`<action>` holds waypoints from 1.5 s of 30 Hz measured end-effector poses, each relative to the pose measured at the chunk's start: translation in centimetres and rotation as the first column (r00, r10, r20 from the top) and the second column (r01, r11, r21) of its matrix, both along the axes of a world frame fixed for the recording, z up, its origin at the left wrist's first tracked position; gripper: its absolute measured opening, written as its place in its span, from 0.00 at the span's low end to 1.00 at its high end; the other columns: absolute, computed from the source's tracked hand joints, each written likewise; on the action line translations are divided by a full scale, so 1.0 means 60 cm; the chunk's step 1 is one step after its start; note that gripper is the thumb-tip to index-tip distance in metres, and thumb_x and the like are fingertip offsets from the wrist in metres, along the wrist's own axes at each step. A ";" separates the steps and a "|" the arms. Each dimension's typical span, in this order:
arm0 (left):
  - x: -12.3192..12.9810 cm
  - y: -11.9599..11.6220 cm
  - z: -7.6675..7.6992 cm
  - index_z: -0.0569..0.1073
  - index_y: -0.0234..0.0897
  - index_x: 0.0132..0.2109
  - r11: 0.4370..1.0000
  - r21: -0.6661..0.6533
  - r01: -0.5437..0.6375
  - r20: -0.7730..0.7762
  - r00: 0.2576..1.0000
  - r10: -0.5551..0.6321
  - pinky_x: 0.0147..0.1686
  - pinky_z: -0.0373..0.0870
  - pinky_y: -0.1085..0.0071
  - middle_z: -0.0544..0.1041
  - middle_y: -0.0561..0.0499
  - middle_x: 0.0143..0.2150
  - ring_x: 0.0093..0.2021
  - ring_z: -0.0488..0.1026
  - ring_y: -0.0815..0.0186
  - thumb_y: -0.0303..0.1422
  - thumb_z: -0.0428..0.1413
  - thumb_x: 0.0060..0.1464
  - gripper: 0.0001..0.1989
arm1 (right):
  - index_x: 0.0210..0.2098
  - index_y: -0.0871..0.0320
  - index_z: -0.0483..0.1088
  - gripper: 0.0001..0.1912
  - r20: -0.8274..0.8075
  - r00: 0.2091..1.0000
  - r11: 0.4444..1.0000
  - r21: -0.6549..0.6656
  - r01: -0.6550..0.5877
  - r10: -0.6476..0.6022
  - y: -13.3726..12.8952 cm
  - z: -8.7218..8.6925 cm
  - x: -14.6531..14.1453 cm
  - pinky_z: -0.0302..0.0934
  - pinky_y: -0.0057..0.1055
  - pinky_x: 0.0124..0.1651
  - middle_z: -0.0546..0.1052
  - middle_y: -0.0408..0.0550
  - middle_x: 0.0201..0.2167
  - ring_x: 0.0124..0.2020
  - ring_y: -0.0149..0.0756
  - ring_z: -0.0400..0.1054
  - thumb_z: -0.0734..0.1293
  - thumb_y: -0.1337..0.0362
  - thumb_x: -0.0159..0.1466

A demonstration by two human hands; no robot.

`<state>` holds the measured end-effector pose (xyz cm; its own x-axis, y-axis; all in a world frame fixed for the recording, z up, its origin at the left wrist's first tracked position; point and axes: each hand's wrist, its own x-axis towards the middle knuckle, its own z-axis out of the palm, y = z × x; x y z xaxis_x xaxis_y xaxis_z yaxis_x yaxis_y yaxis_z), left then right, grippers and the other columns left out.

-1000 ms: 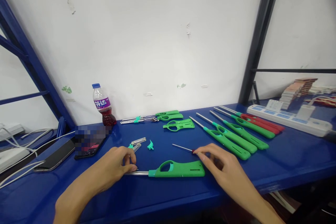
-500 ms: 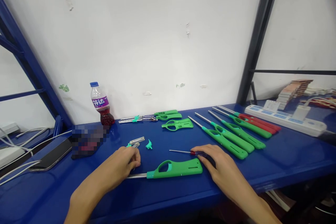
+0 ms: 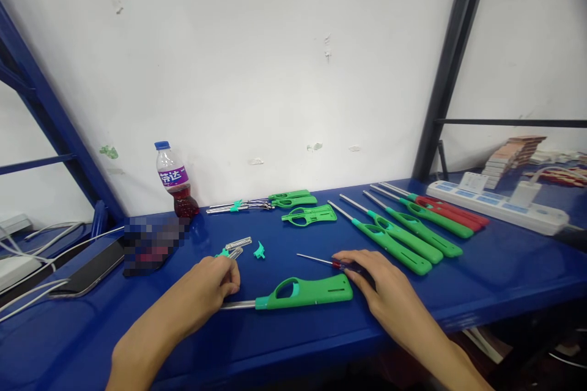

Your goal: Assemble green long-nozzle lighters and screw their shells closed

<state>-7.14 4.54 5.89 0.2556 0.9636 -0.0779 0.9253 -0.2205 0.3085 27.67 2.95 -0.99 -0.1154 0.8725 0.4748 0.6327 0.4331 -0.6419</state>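
My right hand (image 3: 378, 275) is closed around the dark and red handle of a screwdriver (image 3: 316, 258), whose thin shaft points left over the table. Just in front of it lies a green gas lighter (image 3: 316, 292) with a turquoise trigger and a metal tube running left. My left hand (image 3: 213, 281) is closed at the far end of that tube. What its fingers hold is hidden. Beyond that hand are clear fuel tanks (image 3: 238, 243), one of them partly covered, and a small turquoise trigger (image 3: 259, 250).
More green lighters (image 3: 394, 244) and red ones (image 3: 458, 211) lie in a row at the right, beside a white power strip (image 3: 495, 204). Opened green shells (image 3: 312, 215) and metal tubes (image 3: 238, 206) lie near the wall. At left stand a drink bottle (image 3: 174, 180) and a phone (image 3: 87, 269).
The screwdriver's tip has swung slightly away from me in my right hand. My left hand stays by the tube end, and the whole view has shifted a little.
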 end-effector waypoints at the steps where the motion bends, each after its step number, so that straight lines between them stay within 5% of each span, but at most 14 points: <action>1: 0.001 0.001 -0.002 0.69 0.41 0.32 1.000 0.011 0.009 -0.001 1.000 -0.009 0.32 0.57 0.69 0.74 0.52 0.32 0.32 0.69 0.62 0.24 0.50 0.57 0.08 | 0.54 0.47 0.78 0.15 -0.009 1.000 1.000 -0.001 0.002 -0.002 0.000 0.000 0.000 0.68 0.49 0.59 0.83 0.49 0.51 0.53 0.50 0.75 0.62 0.61 0.74; 9: 0.035 0.007 0.014 0.68 0.42 0.34 0.979 0.177 0.096 0.053 0.993 -0.107 0.33 0.59 0.67 0.76 0.52 0.31 0.32 0.71 0.60 0.30 0.47 0.66 0.11 | 0.55 0.47 0.77 0.14 -0.170 0.985 1.000 -0.005 0.014 -0.014 -0.001 0.004 0.003 0.70 0.44 0.58 0.84 0.48 0.49 0.51 0.46 0.78 0.64 0.57 0.74; 15: 0.084 0.005 0.019 0.79 0.43 0.50 0.922 0.349 0.170 0.189 0.950 -0.247 0.51 0.69 0.65 0.83 0.49 0.48 0.49 0.79 0.58 0.33 0.48 0.71 0.14 | 0.54 0.48 0.77 0.15 -0.359 0.932 0.998 0.028 0.053 -0.039 -0.009 0.017 0.004 0.72 0.38 0.54 0.83 0.48 0.49 0.50 0.44 0.79 0.67 0.50 0.73; 19: 0.118 -0.002 0.011 0.80 0.40 0.49 0.883 0.422 0.206 0.254 0.908 -0.333 0.51 0.71 0.67 0.82 0.48 0.48 0.48 0.79 0.60 0.31 0.47 0.72 0.15 | 0.52 0.49 0.75 0.16 -0.487 0.872 0.994 0.061 0.085 -0.045 -0.009 0.022 0.012 0.74 0.33 0.47 0.83 0.47 0.45 0.44 0.40 0.79 0.68 0.48 0.72; 26: 0.173 -0.016 -0.011 0.78 0.40 0.48 0.873 0.417 0.253 0.307 0.865 -0.397 0.48 0.72 0.68 0.83 0.50 0.46 0.46 0.80 0.61 0.28 0.49 0.74 0.12 | 0.54 0.50 0.77 0.17 -0.591 0.799 0.972 0.100 0.211 -0.113 -0.006 0.018 0.025 0.69 0.30 0.45 0.80 0.46 0.41 0.41 0.37 0.74 0.67 0.48 0.74; 33: 0.217 -0.024 -0.039 0.77 0.40 0.43 0.876 0.388 0.288 0.321 0.848 -0.421 0.54 0.69 0.64 0.81 0.50 0.49 0.52 0.74 0.58 0.23 0.53 0.72 0.10 | 0.51 0.52 0.75 0.17 -0.597 0.801 0.987 0.102 0.125 -0.040 -0.008 0.031 0.012 0.71 0.31 0.34 0.78 0.43 0.31 0.26 0.34 0.72 0.65 0.47 0.75; 45: 0.235 -0.029 -0.042 0.71 0.39 0.41 0.893 0.306 0.329 0.330 0.843 -0.424 0.48 0.69 0.67 0.78 0.52 0.44 0.45 0.75 0.61 0.21 0.51 0.72 0.11 | 0.52 0.49 0.76 0.13 -0.655 0.754 0.975 0.138 0.176 -0.043 0.002 0.016 0.016 0.72 0.29 0.36 0.81 0.48 0.45 0.37 0.35 0.79 0.66 0.51 0.76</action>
<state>6.95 2.79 3.35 0.5660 0.7639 0.3101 0.5767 -0.6356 0.5132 28.66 3.08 -0.04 0.3665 0.7511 0.5491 0.1471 0.5360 -0.8313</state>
